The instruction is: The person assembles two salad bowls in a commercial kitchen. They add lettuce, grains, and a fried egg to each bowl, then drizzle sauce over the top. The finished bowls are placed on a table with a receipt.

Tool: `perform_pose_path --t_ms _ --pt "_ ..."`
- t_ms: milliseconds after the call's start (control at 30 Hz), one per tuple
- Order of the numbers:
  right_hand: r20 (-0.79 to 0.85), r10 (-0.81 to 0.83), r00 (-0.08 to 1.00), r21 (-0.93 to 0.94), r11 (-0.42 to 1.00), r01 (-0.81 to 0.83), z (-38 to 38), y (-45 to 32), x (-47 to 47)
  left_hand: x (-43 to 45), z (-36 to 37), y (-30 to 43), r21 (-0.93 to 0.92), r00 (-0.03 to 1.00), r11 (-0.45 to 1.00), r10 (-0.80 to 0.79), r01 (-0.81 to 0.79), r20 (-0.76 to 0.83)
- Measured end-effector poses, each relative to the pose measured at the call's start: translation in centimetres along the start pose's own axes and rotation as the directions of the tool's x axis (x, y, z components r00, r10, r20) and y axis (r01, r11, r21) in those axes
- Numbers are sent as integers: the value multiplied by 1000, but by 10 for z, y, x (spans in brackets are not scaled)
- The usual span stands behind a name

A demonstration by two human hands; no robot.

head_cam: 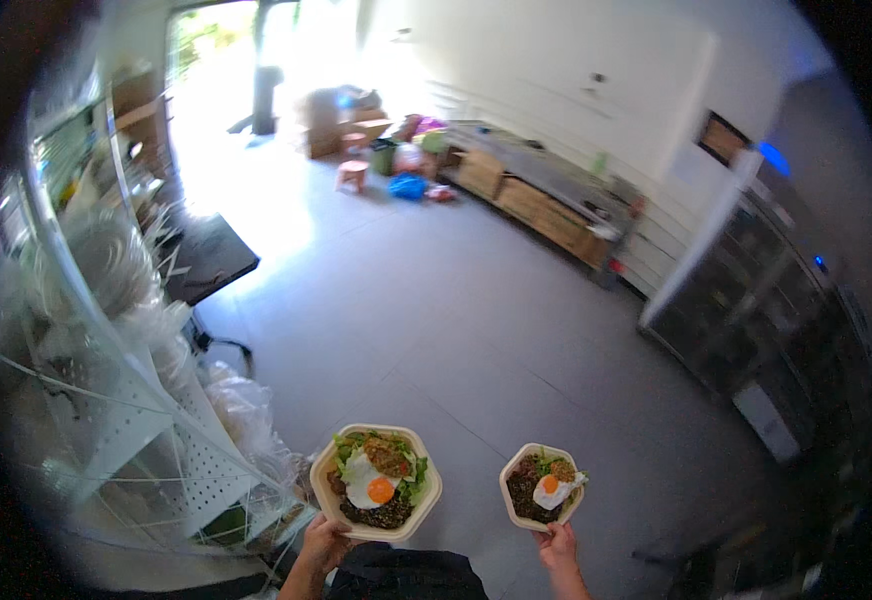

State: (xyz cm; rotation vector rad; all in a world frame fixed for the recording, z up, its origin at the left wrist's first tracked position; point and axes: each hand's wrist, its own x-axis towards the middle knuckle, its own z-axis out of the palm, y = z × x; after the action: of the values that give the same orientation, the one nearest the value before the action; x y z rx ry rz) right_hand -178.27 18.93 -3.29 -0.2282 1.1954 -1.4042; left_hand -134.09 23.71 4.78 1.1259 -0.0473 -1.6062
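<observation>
My left hand [323,543] grips the lower rim of a cream hexagonal takeaway bowl [422,514]. In that bowl lie a fried egg [367,487] with an orange yolk, green lettuce, a brown chunky topping and dark seeded food. A second hexagonal bowl [506,504], which looks smaller in view, is held at its bottom edge by my right hand [558,546]. It contains another fried egg [552,491], some greens, a brown topping and dark food. Both bowls are uncovered and held apart above the grey floor. The fingers beneath each bowl are hidden.
At left, a white wire rack [210,450] holds clear plastic packaging [105,255]; a dark tabletop [210,259] juts out beyond it. A glass-fronted cabinet [728,300] stands right. Farther off are a long bench [541,180], a pink stool [352,172] and a blue bag [407,187].
</observation>
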Motion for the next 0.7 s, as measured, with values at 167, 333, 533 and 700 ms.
perform_pose_path --t_ms 167,333,533,700 --pt "150 251 956 28 966 -258 65 -53 10 -62 31 -24 -228 991 966 106 -123 -85" --pt "84 323 943 -124 942 -312 113 -66 14 -90 80 -22 -262 949 917 260 -300 -176" --pt "410 460 788 -424 861 -282 213 -146 48 -152 165 -28 -263 824 793 461 -549 -329" --pt "503 598 624 -593 764 -254 389 -131 74 -190 222 38 -227 721 762 408 -607 -560"
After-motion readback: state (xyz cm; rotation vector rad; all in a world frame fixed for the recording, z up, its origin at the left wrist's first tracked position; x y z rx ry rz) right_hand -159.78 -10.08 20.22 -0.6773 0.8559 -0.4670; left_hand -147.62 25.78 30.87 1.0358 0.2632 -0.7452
